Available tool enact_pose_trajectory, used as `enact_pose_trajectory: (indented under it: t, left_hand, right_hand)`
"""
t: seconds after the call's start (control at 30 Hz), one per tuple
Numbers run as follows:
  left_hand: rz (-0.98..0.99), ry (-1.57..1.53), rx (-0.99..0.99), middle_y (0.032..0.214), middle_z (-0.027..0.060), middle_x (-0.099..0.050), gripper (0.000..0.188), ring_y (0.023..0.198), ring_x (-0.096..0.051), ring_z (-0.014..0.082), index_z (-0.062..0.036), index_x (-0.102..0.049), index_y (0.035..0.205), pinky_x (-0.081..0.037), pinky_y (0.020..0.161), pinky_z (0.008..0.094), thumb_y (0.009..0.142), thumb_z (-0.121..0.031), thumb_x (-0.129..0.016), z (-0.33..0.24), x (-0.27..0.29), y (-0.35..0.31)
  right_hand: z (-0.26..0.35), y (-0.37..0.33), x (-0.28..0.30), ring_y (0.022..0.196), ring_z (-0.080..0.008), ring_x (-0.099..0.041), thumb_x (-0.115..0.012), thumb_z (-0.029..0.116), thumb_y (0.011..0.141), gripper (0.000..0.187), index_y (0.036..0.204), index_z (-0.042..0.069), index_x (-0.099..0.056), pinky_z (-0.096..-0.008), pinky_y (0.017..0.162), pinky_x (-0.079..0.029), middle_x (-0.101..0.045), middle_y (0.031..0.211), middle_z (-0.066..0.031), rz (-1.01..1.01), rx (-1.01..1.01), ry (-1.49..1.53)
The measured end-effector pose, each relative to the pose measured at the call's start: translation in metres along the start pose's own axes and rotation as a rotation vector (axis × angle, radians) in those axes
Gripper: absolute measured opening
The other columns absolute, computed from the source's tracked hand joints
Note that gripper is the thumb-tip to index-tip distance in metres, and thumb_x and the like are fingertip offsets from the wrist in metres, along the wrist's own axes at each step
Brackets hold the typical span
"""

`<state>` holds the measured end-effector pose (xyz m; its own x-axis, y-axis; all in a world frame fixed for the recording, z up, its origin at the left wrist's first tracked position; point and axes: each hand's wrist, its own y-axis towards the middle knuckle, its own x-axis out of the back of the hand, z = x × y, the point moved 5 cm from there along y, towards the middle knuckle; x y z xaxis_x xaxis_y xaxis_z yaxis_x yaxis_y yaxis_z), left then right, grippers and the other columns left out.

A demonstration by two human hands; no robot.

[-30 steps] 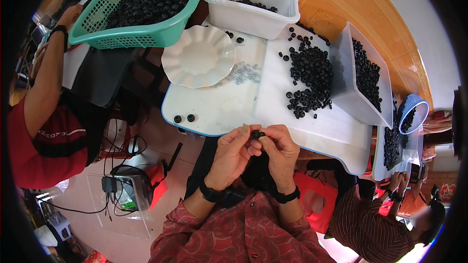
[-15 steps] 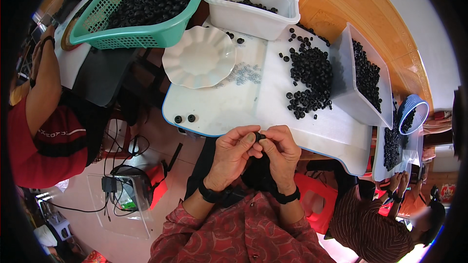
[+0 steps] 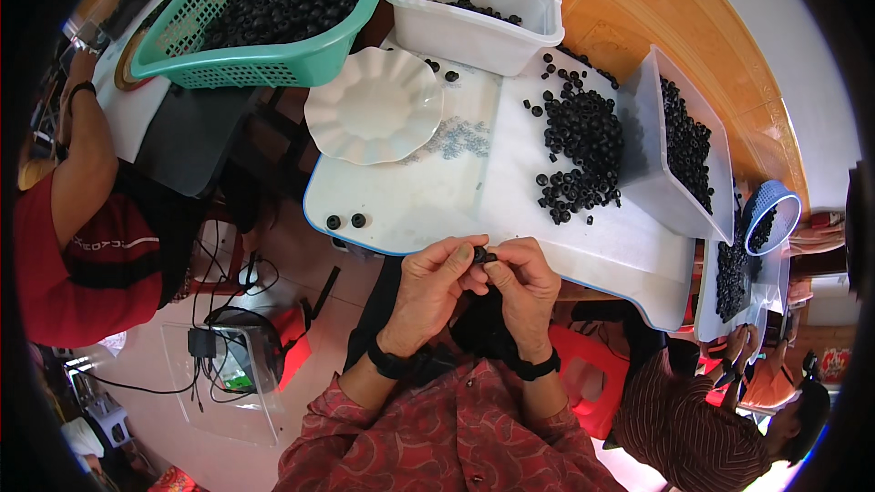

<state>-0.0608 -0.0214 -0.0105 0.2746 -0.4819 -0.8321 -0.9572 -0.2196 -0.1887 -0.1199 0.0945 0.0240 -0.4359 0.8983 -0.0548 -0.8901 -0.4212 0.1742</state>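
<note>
Just off the table's near edge, my two hands meet at their fingertips around small black parts. My left hand [image 3: 430, 294] pinches a round black part [image 3: 479, 255] between thumb and forefinger. My right hand [image 3: 526, 296] has its thumb and forefinger closed on a smaller black piece [image 3: 491, 258] touching the first; whether the two are joined I cannot tell. Two black ring-shaped parts [image 3: 358, 220] lie at the table's near left corner. A loose pile of small black parts [image 3: 583, 141] covers the table's right half.
A white scalloped plate [image 3: 374, 107] sits on the table [image 3: 410, 210], beside scattered small clear rings [image 3: 460, 139]. Behind stand a green basket [image 3: 246, 73] full of black parts and a white bin [image 3: 474, 32]. A translucent bin [image 3: 652, 159] tilts at right. Co-workers sit on both sides.
The round black part between my fingertips has shifted slightly left and shows more. My hands stay nearly in place. The co-worker's arm at left has moved.
</note>
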Motion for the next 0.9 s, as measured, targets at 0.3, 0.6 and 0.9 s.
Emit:
enact_pose_trajectory:
  t: [0.3, 0.6, 0.9]
  left_hand:
    - [-0.023, 0.013, 0.007, 0.093, 0.009, -0.068, 0.027, 0.077, -0.065, 0.0133, 0.0038, -0.061, 0.121, -0.057, 0.07, 0.0258, 0.1, -0.012, -0.054, -0.002, -0.003, -0.002]
    - [0.076, -0.294, 0.109, 0.095, 0.0108, -0.068, 0.026, 0.081, -0.069, 0.0145, 0.0052, -0.06, 0.12, -0.06, 0.073, 0.0266, 0.099, -0.009, -0.054, 0.009, 0.004, 0.004]
    - [-0.005, -0.227, 0.107, 0.092, 0.0089, -0.067, 0.025, 0.076, -0.066, 0.0129, 0.004, -0.059, 0.12, -0.057, 0.07, 0.0234, 0.099, -0.009, -0.054, 0.005, 0.0, 0.002]
  right_hand:
    - [0.001, 0.001, 0.0, 0.085, -0.0116, -0.06, -0.068, -0.004, 0.087, 0.013, 0.099, -0.001, -0.067, -0.0225, 0.076, -0.049, -0.06, 0.096, -0.0055, -0.022, 0.05, -0.092]
    - [-0.002, -0.003, -0.003, 0.084, -0.0095, -0.059, -0.067, -0.003, 0.088, 0.012, 0.1, -0.002, -0.066, -0.0202, 0.073, -0.05, -0.058, 0.098, -0.0045, -0.088, -0.017, 0.038]
    - [-0.002, 0.0, -0.002, 0.086, -0.0114, -0.059, -0.068, -0.003, 0.086, 0.014, 0.1, -0.001, -0.068, -0.022, 0.076, -0.048, -0.059, 0.097, -0.0048, -0.085, 0.005, -0.03]
